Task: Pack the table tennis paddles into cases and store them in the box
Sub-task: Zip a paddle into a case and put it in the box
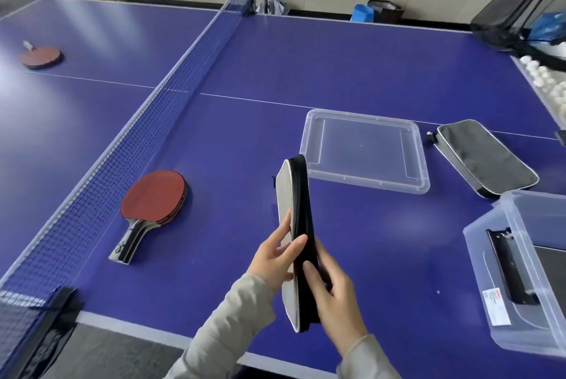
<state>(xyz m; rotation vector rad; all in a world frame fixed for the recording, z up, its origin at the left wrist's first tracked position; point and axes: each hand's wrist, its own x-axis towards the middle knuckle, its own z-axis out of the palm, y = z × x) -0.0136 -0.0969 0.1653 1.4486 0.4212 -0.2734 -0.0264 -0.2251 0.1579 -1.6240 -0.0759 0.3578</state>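
Blue table tennis table (352, 66) fills most of my view, with its net (171, 93) running from the lower left corner up to the top centre and a pale wall behind.

Near the bottom centre I have both hands on a paddle case (298, 225), held on edge above the table so its black zipper side faces me and its grey face turns left. My left hand (275, 259) presses flat against the grey side with the fingers stretched out and the thumb across the black edge. My right hand (332, 289) wraps the lower part of the case from the right, fingers curled around it and thumb lying along the zipper edge.

Left of the case, a red paddle (153, 201) lies stacked on another, handles pointing to the lower left. A second red paddle (41, 55) rests beyond the net in the upper left.

Just right of the held case lies a clear lid (364, 148), flat on the table. Farther right sits a second black case (485, 158). At the lower right edge stands the clear box (502, 302), with dark items inside that I cannot identify. White balls (542, 75) gather at the right edge.
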